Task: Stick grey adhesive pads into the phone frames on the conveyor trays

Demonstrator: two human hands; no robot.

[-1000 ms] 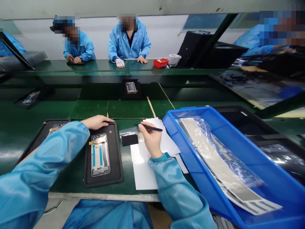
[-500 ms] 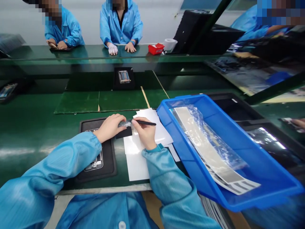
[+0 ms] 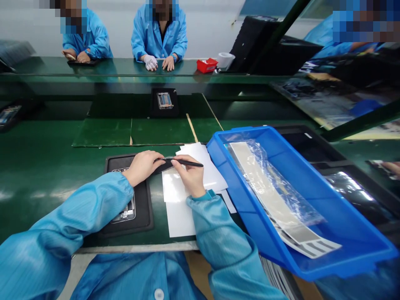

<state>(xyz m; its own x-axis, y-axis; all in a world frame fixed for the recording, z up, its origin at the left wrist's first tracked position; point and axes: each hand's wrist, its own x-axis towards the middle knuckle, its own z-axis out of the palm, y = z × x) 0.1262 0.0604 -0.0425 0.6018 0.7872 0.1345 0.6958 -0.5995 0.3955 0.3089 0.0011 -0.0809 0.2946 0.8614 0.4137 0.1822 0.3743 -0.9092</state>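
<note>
Two hands: both yours, over the near green workbench (image 3: pixel 40 166), in blue sleeves.
Right hand (image 3: pixel 190 177): your fingers (image 3: pixel 184 164) are closed on a slim black tool (image 3: pixel 190 163), its tip pointing left toward your other hand.
Left hand (image 3: pixel 142 168): fingers (image 3: pixel 153 161) curled, tips on or just over a black piece (image 3: pixel 164 167); you can't tell from here whether they grip it.
Black piece: mostly hidden, between your hands, at the edge of the white sheets (image 3: pixel 179 221).
Beneath your left forearm: a phone frame (image 3: pixel 126 212) lying in a black tray (image 3: pixel 145 208).
Beside your right arm: a blue plastic bin (image 3: pixel 312 183) holding a clear plastic bag (image 3: pixel 281 187) with a silver strip (image 3: pixel 268 196).
Across the bench: a co-worker's gloved hand (image 3: pixel 150 62).
</note>
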